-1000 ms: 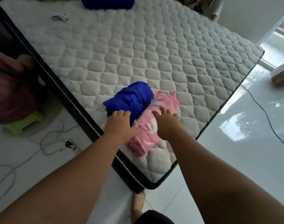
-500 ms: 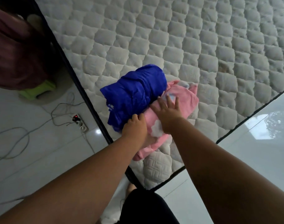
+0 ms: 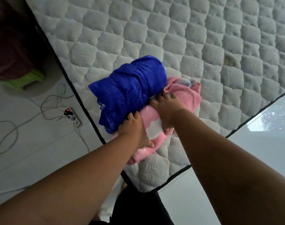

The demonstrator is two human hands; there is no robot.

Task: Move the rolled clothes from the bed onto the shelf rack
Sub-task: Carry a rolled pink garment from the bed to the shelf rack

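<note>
A rolled blue cloth (image 3: 128, 90) lies on top of a rolled pink cloth with white patches (image 3: 185, 98) near the corner of the quilted white mattress (image 3: 154, 38). My left hand (image 3: 133, 129) sits at the near end of the two rolls, fingers pushed in between the blue and the pink, thumb on the pink roll. My right hand (image 3: 167, 109) lies on the pink roll with fingers curled over it beside the blue one. The shelf rack is out of view.
The mattress has a black edge (image 3: 70, 82) and ends in a corner close to me. On the white tiled floor to the left lie a power strip (image 3: 73, 117) with cables and a green stool (image 3: 25, 78). Glossy floor (image 3: 252, 159) spreads to the right.
The camera has come closer to the rolls. Both hands have gone from resting on the rolls to closing round the pink one, and the blue roll now sits higher on it.
</note>
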